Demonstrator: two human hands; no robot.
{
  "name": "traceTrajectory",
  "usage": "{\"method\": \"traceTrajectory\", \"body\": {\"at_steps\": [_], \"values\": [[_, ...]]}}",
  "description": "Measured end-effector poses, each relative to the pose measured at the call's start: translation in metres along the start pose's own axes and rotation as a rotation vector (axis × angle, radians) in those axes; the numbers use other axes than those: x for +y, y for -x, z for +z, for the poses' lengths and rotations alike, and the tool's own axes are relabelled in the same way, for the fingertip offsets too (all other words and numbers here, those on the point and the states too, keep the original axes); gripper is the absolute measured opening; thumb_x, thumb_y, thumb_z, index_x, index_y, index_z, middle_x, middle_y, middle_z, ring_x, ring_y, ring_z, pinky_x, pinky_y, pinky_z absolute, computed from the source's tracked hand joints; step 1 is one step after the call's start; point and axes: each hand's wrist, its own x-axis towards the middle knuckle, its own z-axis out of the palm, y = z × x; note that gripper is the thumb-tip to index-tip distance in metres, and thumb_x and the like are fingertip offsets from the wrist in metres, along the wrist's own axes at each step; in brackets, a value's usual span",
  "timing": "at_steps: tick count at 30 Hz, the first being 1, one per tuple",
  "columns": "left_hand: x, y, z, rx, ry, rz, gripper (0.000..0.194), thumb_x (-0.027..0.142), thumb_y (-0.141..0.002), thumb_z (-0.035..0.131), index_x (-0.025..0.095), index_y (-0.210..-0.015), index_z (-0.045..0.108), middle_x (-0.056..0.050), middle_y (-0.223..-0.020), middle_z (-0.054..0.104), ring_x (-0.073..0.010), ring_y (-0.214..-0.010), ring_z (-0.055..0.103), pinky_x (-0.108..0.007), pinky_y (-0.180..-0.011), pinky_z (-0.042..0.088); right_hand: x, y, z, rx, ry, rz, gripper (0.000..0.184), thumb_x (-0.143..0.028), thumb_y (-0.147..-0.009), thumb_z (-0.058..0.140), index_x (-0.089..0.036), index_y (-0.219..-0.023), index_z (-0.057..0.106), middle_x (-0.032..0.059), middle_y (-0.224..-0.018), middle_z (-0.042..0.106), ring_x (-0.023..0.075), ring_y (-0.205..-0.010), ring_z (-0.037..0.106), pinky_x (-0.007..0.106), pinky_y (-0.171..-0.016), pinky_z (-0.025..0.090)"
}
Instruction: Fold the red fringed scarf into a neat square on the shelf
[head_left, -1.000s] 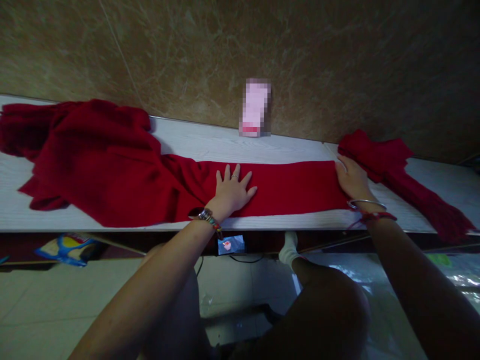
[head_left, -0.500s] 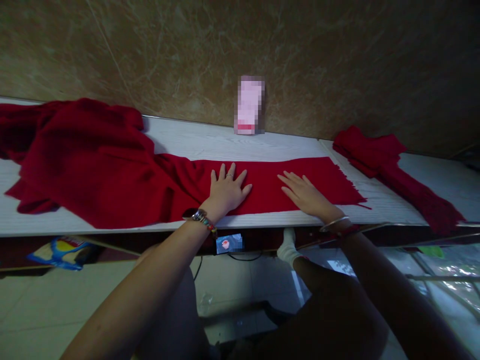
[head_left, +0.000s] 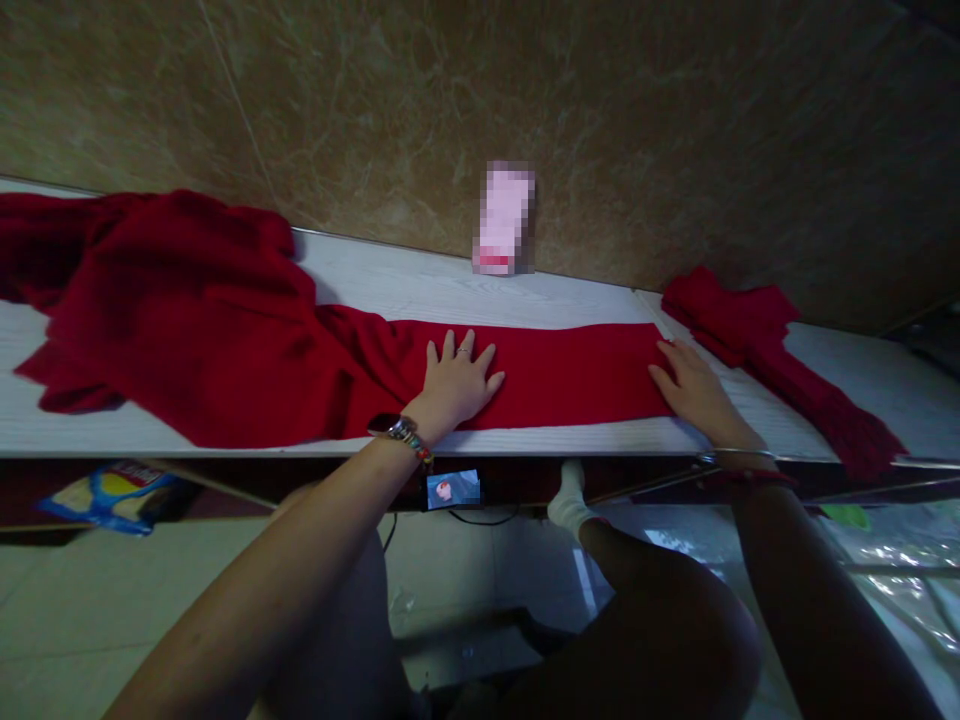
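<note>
A long piece of red knitted fabric [head_left: 570, 375] lies along the white wood-grain bench top [head_left: 405, 270]. Its right stretch is flat, while the left part is bunched in thick folds. My left hand [head_left: 457, 385] rests on the flat stretch near the creases, palm down with fingers spread. At the fabric's right end is my right hand [head_left: 694, 390], laid over the edge with fingers apart; it hides most of that edge. Farther right, a separate red knitted piece [head_left: 780, 345] lies crumpled and apart from my hand.
A pink, blurred-out box-like thing [head_left: 506, 220] leans on the brown marbled wall [head_left: 375, 120]. Under the bench edge are a lit phone screen [head_left: 453, 489] with a cable and a blue-and-yellow packet [head_left: 120, 497]. My socked foot [head_left: 570, 497] is below.
My right hand has slid rightward across the flat fabric to its right edge. My left hand stays in place on the fabric. The view has shifted slightly.
</note>
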Motion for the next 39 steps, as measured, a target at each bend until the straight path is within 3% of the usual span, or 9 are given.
{"method": "traceTrajectory", "body": {"at_steps": [5,8,11,18,26,29,33,35,39], "values": [[-0.005,0.007,-0.001,-0.031,0.002,0.009,0.056,0.049,-0.094,0.026,0.023,-0.144,0.031,-0.011,-0.153,0.021,-0.0357,-0.139,0.015,-0.056,-0.109,0.019,-0.091,0.001,0.0,-0.151,-0.049,-0.22,0.051,-0.04,-0.09,0.035,-0.021,-0.137,0.042,0.0098,-0.149,0.034,0.0286,-0.138,0.024,0.056,-0.109,0.023],[-0.009,0.011,-0.001,-0.031,-0.005,0.012,0.057,0.051,-0.094,0.025,0.024,-0.144,0.029,-0.011,-0.153,0.021,-0.0347,-0.14,0.015,-0.057,-0.109,0.019,-0.112,0.001,0.009,-0.254,-0.007,-0.22,0.051,-0.04,-0.091,0.034,-0.024,-0.139,0.039,0.008,-0.151,0.031,0.0291,-0.139,0.021,0.059,-0.108,0.021],[-0.011,0.013,0.001,-0.009,-0.011,0.033,0.057,0.05,-0.095,0.025,0.022,-0.143,0.031,-0.013,-0.152,0.023,-0.0344,-0.14,0.016,-0.056,-0.109,0.019,-0.103,-0.001,0.02,-0.293,0.037,-0.202,0.05,-0.04,-0.092,0.029,-0.024,-0.139,0.04,0.009,-0.148,0.036,0.0285,-0.137,0.028,0.059,-0.108,0.021],[-0.002,0.005,0.005,0.024,-0.012,0.094,0.056,0.05,-0.094,0.027,0.022,-0.142,0.034,-0.012,-0.152,0.025,-0.0325,-0.139,0.02,-0.052,-0.109,0.022,-0.059,-0.006,0.035,-0.217,0.043,-0.219,0.051,-0.047,-0.091,0.026,-0.029,-0.137,0.042,0.0072,-0.144,0.042,0.0273,-0.133,0.036,0.058,-0.106,0.026],[0.021,-0.004,0.007,0.076,-0.045,0.131,0.052,0.046,-0.095,0.029,0.02,-0.139,0.039,-0.012,-0.149,0.031,-0.0294,-0.137,0.026,-0.046,-0.11,0.024,-0.006,-0.003,0.026,-0.191,0.027,-0.093,0.053,-0.047,-0.088,0.03,-0.025,-0.133,0.048,0.0093,-0.14,0.047,0.0263,-0.131,0.04,0.056,-0.107,0.026],[0.025,-0.006,0.007,0.079,-0.052,0.147,0.051,0.044,-0.095,0.03,0.018,-0.138,0.041,-0.013,-0.148,0.033,-0.0289,-0.137,0.028,-0.045,-0.11,0.025,0.002,0.0,0.023,-0.151,0.006,-0.061,0.053,-0.043,-0.087,0.032,-0.019,-0.129,0.052,0.0127,-0.137,0.05,0.0277,-0.129,0.042,0.056,-0.107,0.026],[0.021,-0.007,0.002,0.088,-0.07,0.178,0.05,0.043,-0.095,0.033,0.017,-0.137,0.042,-0.014,-0.147,0.035,-0.029,-0.136,0.029,-0.046,-0.11,0.026,-0.021,0.004,0.018,-0.021,-0.06,-0.09,0.044,-0.039,-0.087,0.037,-0.021,-0.12,0.059,0.0101,-0.134,0.054,0.029,-0.13,0.041,0.059,-0.107,0.026],[0.013,-0.005,-0.002,0.098,-0.086,0.2,0.049,0.042,-0.095,0.035,0.018,-0.137,0.043,-0.013,-0.148,0.035,-0.0287,-0.136,0.028,-0.046,-0.11,0.026,-0.047,0.007,0.014,0.021,-0.125,-0.153,0.04,-0.037,-0.087,0.04,-0.024,-0.12,0.06,0.0072,-0.134,0.054,0.0272,-0.129,0.042,0.057,-0.107,0.028],[-0.013,0.004,-0.008,0.147,-0.099,0.216,0.047,0.039,-0.095,0.038,0.018,-0.137,0.042,-0.012,-0.148,0.033,-0.0298,-0.137,0.027,-0.048,-0.109,0.027,-0.109,0.01,0.012,-0.047,-0.234,-0.386,0.039,-0.033,-0.089,0.042,-0.023,-0.122,0.058,0.0064,-0.135,0.053,0.0237,-0.129,0.042,0.053,-0.109,0.028]]}}
